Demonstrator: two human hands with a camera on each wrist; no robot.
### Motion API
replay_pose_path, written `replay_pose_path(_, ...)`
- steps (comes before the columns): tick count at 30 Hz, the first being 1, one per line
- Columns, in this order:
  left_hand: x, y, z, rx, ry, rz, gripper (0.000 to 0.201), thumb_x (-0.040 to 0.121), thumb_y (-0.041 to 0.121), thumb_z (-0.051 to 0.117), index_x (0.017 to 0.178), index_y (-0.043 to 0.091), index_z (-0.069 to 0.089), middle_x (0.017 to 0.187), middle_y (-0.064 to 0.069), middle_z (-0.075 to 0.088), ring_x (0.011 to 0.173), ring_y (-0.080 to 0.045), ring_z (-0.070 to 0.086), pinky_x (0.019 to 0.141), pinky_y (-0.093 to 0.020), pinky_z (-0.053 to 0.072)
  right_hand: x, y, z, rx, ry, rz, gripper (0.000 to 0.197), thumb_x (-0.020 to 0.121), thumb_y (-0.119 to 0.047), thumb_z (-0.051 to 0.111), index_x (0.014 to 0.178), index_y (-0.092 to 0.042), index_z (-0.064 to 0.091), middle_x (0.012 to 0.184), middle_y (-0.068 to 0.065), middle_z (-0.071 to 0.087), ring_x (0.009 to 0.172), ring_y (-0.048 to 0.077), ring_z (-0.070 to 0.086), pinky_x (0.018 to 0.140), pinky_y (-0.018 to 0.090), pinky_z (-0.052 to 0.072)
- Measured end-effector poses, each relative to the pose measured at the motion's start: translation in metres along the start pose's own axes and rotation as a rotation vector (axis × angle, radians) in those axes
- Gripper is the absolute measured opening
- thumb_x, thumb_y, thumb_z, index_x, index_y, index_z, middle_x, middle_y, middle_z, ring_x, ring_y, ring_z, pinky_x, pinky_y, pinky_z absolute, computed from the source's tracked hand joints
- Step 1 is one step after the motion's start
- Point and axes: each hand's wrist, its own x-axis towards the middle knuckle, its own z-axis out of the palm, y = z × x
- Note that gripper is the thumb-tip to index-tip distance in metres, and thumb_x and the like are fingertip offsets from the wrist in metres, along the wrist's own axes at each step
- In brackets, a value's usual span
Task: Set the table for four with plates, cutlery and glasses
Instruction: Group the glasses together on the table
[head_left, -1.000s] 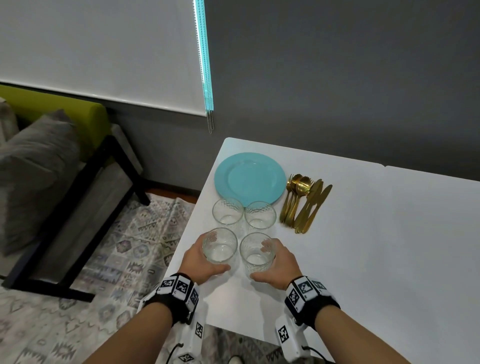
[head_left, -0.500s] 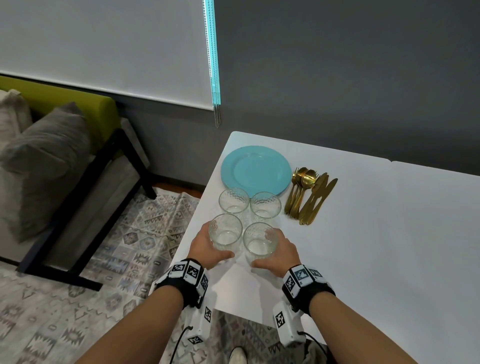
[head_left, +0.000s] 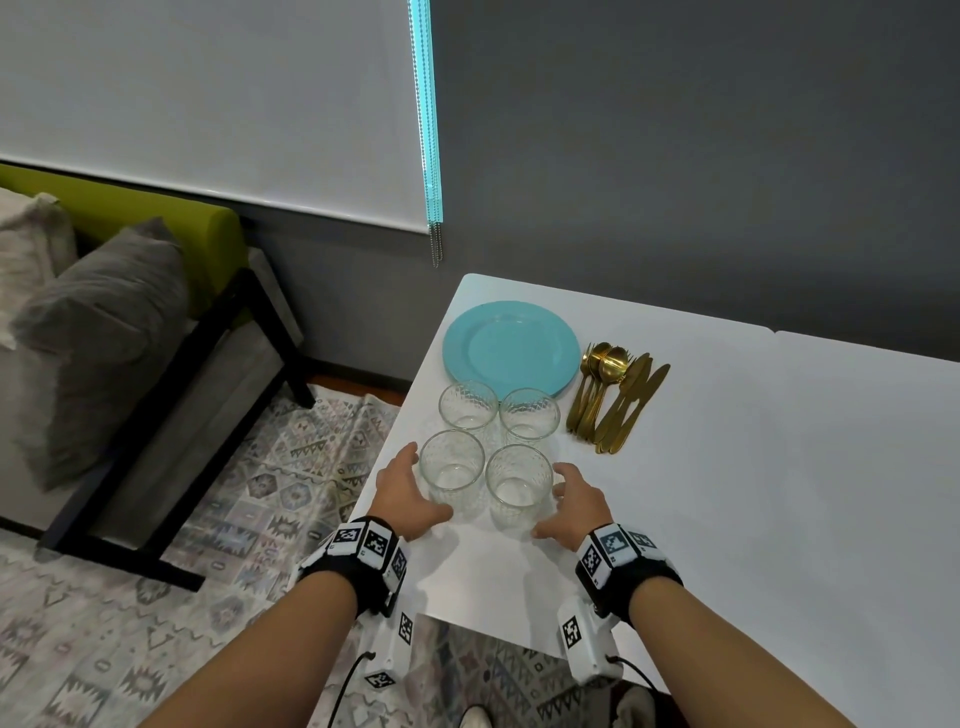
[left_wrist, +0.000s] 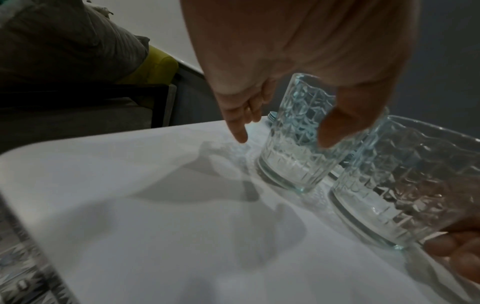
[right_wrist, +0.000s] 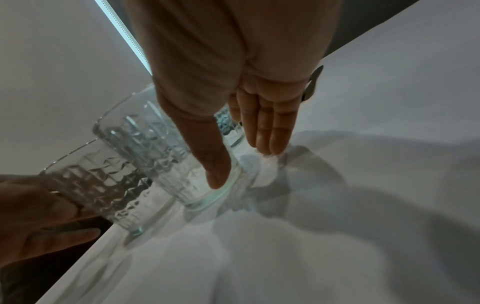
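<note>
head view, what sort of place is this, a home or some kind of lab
Most likely a home living or dining room. A green sofa with grey cushions sits on a patterned rug, beside a white table holding teal plates, gold cutlery and glasses.

I see a dark grey wall at twelve o'clock, white blind at eleven, green sofa and patterned rug at nine.

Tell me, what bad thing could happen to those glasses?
The near-left glass stands close to the table edge, so a nudge from the left hand might tip it off. The near-right glass almost touches it; they could clink if the right hand pushes inward.
</note>
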Motion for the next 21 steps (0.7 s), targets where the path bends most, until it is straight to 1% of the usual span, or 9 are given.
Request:
replay_pose_path(3,-0.001,0.002,-0.004,-0.031,0.026,0.052,0.1,0.068,0.019,0.078,0.148,0.012,0.017,0.148,-0.008,0.032,0.14,-0.026,0.022,0.115,-0.041,0.025,0.0,0.004,-0.009,-0.029,-0.002,0.031,0.094,0.069,-0.008,0.079,0.146,-0.014,0.026,0.138,0.015,0.05,0.126,0.027,0.05,0.101,0.028,0.041)
replay_pose_path(6,-0.003,0.008,-0.008,-0.151,0.091,0.131,0.102,0.061,0.038,0.073,0.147,0.013,0.024,0.147,-0.008,0.035,0.138,-0.025,0.028,0.114,-0.047,0.028,0.0,0.007,-0.017,-0.037,0.013,0.064,0.092,0.07,-0.007,0.079,0.145,-0.014,0.027,0.137,0.015,0.051,0.124,0.026,0.051,0.1,0.027,0.042)
replay_pose_path(8,-0.003,0.014,-0.01,-0.223,0.162,0.172,0.096,0.061,0.046,0.066,0.144,0.012,0.031,0.142,-0.009,0.041,0.133,-0.024,0.037,0.11,-0.048,0.034,-0.001,0.008,-0.022,-0.037,0.023,0.08,0.09,0.071,-0.008,0.079,0.145,-0.014,0.028,0.135,0.015,0.052,0.124,0.026,0.051,0.1,0.028,0.042)
replay_pose_path(10,-0.001,0.023,-0.014,-0.261,0.248,0.212,0.075,0.075,0.04,0.067,0.138,0.008,0.04,0.134,-0.01,0.049,0.125,-0.024,0.045,0.103,-0.04,0.041,-0.002,0.007,-0.028,-0.027,0.038,0.102,0.087,0.072,-0.008,0.078,0.144,-0.013,0.03,0.136,0.014,0.052,0.125,0.026,0.051,0.101,0.029,0.041)
replay_pose_path(12,0.003,0.035,-0.019,-0.263,0.328,0.231,0.044,0.088,0.026,0.061,0.127,0.006,0.052,0.124,-0.011,0.057,0.115,-0.023,0.053,0.091,-0.031,0.045,-0.004,0.006,-0.036,-0.003,0.069,0.121,0.082,0.074,-0.007,0.077,0.143,-0.013,0.032,0.136,0.014,0.053,0.125,0.025,0.051,0.1,0.028,0.042)
replay_pose_path(14,0.009,0.048,-0.026,-0.265,0.397,0.23,0.025,0.092,0.023,0.055,0.112,0.008,0.061,0.111,-0.008,0.064,0.104,-0.022,0.059,0.084,-0.029,0.045,-0.005,0.005,-0.044,0.032,0.104,0.14,0.074,0.078,-0.008,0.073,0.141,-0.013,0.035,0.134,0.014,0.054,0.123,0.025,0.053,0.097,0.026,0.043)
replay_pose_path(17,0.022,0.066,-0.034,-0.329,0.425,0.171,0.019,0.091,0.026,0.053,0.101,0.013,0.063,0.095,-0.002,0.065,0.092,-0.022,0.061,0.086,-0.034,0.048,0.002,0.004,-0.06,0.117,0.163,0.182,0.058,0.08,-0.012,0.07,0.133,-0.011,0.046,0.124,0.012,0.061,0.115,0.025,0.057,0.092,0.024,0.043)
replay_pose_path(19,0.031,0.079,-0.037,-0.423,0.422,0.15,0.014,0.091,0.027,0.053,0.098,0.016,0.06,0.094,-0.002,0.065,0.087,-0.021,0.062,0.087,-0.04,0.052,0.011,0.002,-0.071,0.217,0.198,0.243,0.051,0.081,-0.015,0.07,0.128,-0.012,0.051,0.121,0.012,0.062,0.109,0.027,0.06,0.094,0.03,0.049)
replay_pose_path(21,0.04,0.094,-0.038,-0.528,0.409,0.144,0.01,0.092,0.023,0.052,0.097,0.016,0.057,0.098,-0.005,0.064,0.078,-0.017,0.06,0.083,-0.039,0.053,0.023,-0.001,-0.082,0.316,0.2,0.281,0.049,0.082,-0.015,0.069,0.127,-0.011,0.052,0.119,0.013,0.061,0.103,0.028,0.062,0.087,0.033,0.053)
